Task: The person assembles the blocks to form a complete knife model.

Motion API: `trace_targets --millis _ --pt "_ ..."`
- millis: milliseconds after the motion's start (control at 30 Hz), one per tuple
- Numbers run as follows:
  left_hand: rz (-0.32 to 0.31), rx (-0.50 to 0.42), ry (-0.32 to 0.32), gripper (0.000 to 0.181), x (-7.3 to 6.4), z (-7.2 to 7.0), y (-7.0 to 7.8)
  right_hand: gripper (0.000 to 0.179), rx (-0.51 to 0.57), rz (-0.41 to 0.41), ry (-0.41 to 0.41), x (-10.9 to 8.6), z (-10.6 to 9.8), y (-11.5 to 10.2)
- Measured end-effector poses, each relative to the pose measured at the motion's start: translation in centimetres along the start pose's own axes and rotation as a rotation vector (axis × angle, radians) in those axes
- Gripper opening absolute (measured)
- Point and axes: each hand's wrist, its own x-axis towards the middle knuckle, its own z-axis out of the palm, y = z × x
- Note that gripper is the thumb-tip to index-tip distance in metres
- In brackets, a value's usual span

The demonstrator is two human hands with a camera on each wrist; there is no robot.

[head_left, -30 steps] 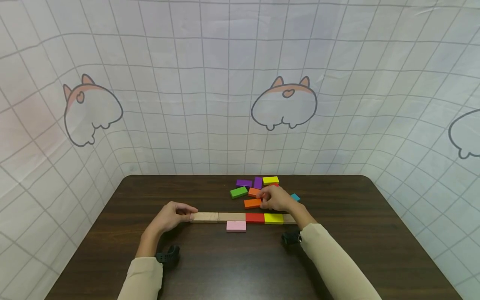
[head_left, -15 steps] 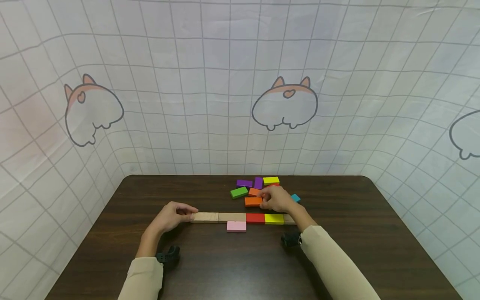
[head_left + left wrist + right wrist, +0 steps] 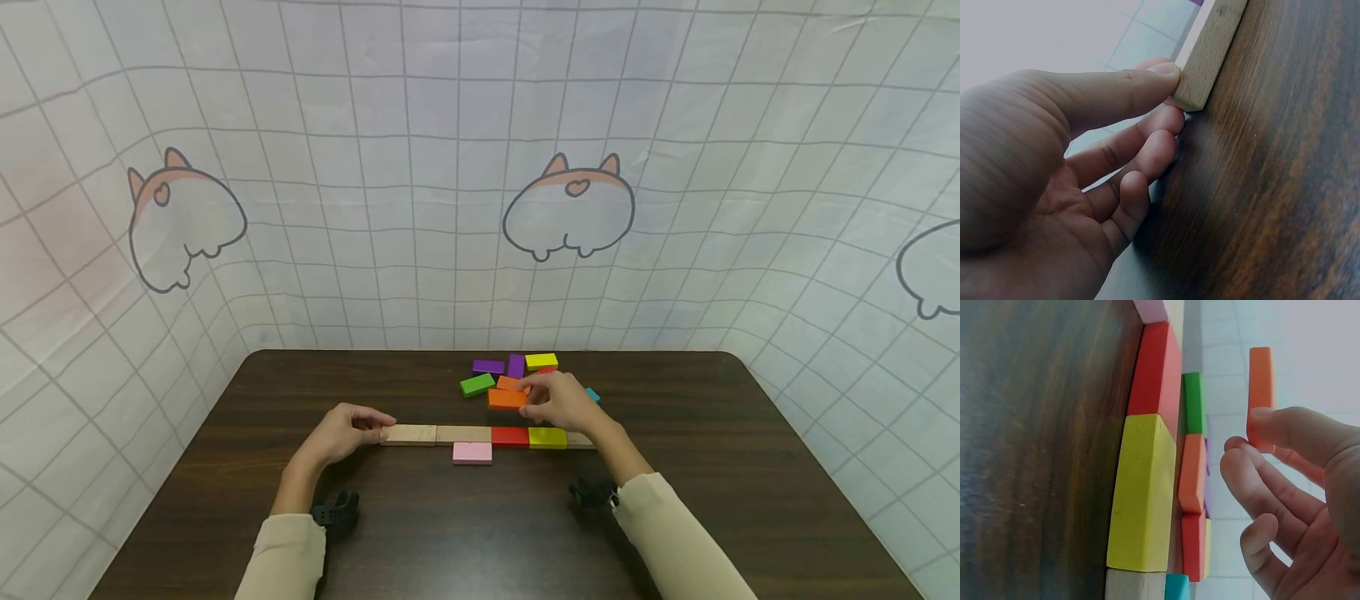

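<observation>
One dark table (image 3: 480,533), lower half of frame | row of blocks (image 3: 510,437) across it, below centre | left hand (image 3: 341,433), lower left, thumb and finger pinching wooden block (image 3: 409,435) at row's left end | right hand (image 3: 558,402), right of centre, thumb and finger clamped on orange block (image 3: 507,400), raised, just below centre.

A: Head view?
B: Bright, even; I'm getting soft glare on the near tabletop (image 3: 465,533).
A: Wrist views?
B: Dimmer on my feeds, pale backdrop (image 3: 1116,31) washed out in both.
</observation>
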Motion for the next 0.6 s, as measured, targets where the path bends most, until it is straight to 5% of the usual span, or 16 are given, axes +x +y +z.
trace_targets --millis 600 --pt "0.004 -0.002 0.001 0.018 0.1 -0.1 -0.3 0.029 -0.007 -0.024 -0.04 -4.7 1.0 0.6"
